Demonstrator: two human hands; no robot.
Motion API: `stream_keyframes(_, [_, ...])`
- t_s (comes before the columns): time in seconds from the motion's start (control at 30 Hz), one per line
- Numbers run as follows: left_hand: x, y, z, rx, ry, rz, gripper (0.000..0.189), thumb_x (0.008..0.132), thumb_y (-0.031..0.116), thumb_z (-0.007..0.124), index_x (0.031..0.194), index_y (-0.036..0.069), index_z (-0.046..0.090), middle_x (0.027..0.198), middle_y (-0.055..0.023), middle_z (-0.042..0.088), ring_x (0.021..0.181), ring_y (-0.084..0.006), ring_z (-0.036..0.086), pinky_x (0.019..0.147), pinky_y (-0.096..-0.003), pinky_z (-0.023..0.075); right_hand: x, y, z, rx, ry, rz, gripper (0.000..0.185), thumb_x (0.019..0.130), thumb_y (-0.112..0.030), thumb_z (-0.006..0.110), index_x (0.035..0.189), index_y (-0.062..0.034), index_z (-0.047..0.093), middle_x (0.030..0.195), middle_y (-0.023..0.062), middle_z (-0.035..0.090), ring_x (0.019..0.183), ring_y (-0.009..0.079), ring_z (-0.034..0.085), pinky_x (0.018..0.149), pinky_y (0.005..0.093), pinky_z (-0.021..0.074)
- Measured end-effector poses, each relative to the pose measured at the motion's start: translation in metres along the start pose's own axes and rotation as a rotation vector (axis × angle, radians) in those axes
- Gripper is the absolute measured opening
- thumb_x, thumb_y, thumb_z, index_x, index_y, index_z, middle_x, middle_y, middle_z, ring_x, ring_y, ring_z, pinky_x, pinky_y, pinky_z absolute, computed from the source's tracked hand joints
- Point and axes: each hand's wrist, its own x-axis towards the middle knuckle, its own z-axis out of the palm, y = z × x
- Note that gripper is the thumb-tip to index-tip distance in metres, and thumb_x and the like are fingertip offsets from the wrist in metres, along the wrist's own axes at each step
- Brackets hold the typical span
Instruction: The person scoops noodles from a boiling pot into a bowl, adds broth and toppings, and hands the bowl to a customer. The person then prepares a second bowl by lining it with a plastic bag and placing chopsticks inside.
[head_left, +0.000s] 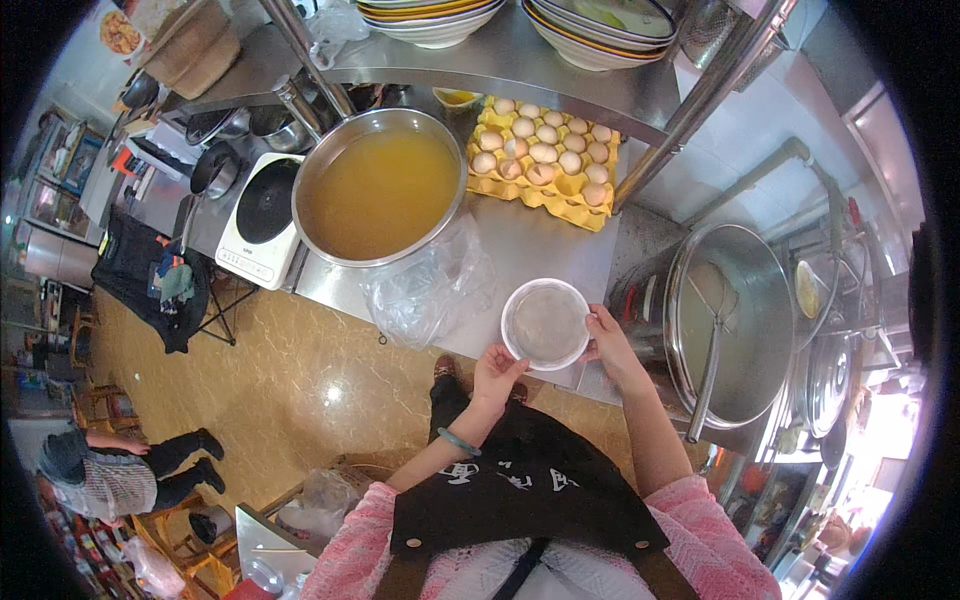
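Observation:
Both my hands hold a round white-rimmed container (546, 324) over the front edge of the steel counter (502, 247). My left hand (498, 375) grips its lower left rim, thumb on top. The fingers of my right hand (606, 341) close around the right side. The middle of the container looks greyish and translucent; whether that is a lid or its contents I cannot tell. Left of it lies a crumpled clear plastic bag (427, 289). Behind the bag stands a wide steel basin (300, 217) of yellowish liquid.
A yellow egg tray (540, 196) with several eggs sits under the steel shelf (480, 64), which bears stacked bowls (431, 30). To my right stands a deep steel pot (675, 322) with a long-handled utensil (705, 382). An induction cooker (247, 259) is at left. Another person (112, 480) sits farther off.

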Motion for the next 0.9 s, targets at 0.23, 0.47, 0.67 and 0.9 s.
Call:
stream_keyframes(0.23, [0.004,0.060,0.003,0.950,0.150,0.482,0.073,0.052,0.019,0.080,0.110,0.000,0.039,0.110,-0.0149,0.045,0.102,-0.0242,0.045,0.087,-0.0349,0.0380,-0.007,0.021,-0.015,-0.064,0.386,-0.133,0.021,0.088,-0.027,0.046,0.086,-0.0072,0.053,0.064,-0.0015,0.048,0.051,0.0070,0.045,0.043,0.0203,0.0363])
stream_keyframes(0.47, [0.041,0.093,0.074,1.781,-0.645,0.553,0.113,0.039,0.040,0.081,0.134,0.023,0.021,0.137,-0.0211,0.015,0.124,-0.0456,0.015,0.092,-0.0659,0.0155,-0.029,0.054,-0.003,0.010,0.503,-0.229,0.024,0.076,-0.023,0.063,0.082,-0.0020,0.052,0.072,0.0047,0.055,0.061,0.0108,0.049,0.055,0.0260,0.0412])
stream_keyframes(0.67, [0.059,0.088,0.082,1.896,-0.821,0.461,0.109,0.037,0.043,0.081,0.131,0.028,0.027,0.137,-0.0226,0.012,0.124,-0.0464,0.013,0.090,-0.0677,0.0156,-0.096,0.082,0.038,0.039,0.825,-0.099,0.036,0.076,-0.023,0.060,0.104,-0.0051,0.047,0.086,0.0121,0.059,0.076,0.0239,0.058,0.069,0.0345,0.0462])
stream_keyframes(0.9, [0.078,0.092,0.082,1.998,-1.083,0.694,0.105,0.044,0.057,0.073,0.132,0.026,0.025,0.136,-0.0242,0.015,0.124,-0.0402,0.021,0.096,-0.0519,0.0247,-0.180,0.196,0.163,0.053,0.918,0.605,0.044,0.076,-0.045,0.051,0.099,-0.0077,0.057,0.093,0.0150,0.061,0.089,0.0284,0.058,0.076,0.0383,0.0446])
